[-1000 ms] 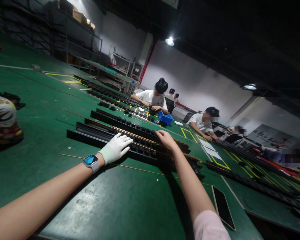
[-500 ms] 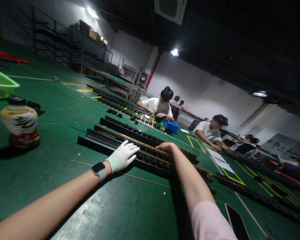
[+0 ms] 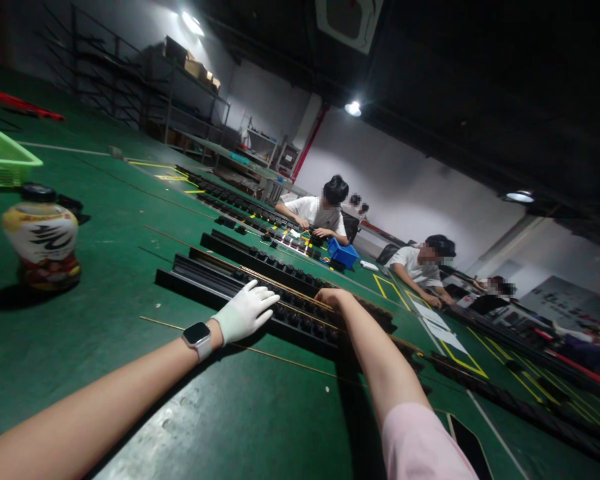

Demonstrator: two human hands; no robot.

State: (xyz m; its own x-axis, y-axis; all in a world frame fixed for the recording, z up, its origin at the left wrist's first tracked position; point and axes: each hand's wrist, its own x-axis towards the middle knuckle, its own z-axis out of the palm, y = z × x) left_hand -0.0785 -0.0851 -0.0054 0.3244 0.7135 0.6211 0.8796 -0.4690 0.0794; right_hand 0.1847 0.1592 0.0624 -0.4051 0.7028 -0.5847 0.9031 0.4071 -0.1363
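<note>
Left hand point(image 3: 247, 312) lying flat, fingers slightly spread, on near black rails point(image 3: 195, 287), mid-table; right hand point(image 3: 331, 297) reaching among them, pinch unclear. Dark blocks point(image 3: 287, 269) filling right stretches; left ends showing none.

On the green counter point(image 3: 205, 413), a dark-capped bottle point(image 3: 43, 243) stands upright at nine o'clock, a light-green basket point(image 3: 10, 160) just beyond it. White sheets point(image 3: 445, 335) lie toward four o'clock, and a dark-screened phone point(image 3: 469, 445) between four and five. A lit lamp point(image 3: 353, 108) hangs at one o'clock; metal shelving point(image 3: 200, 85) stands between ten and eleven.
</note>
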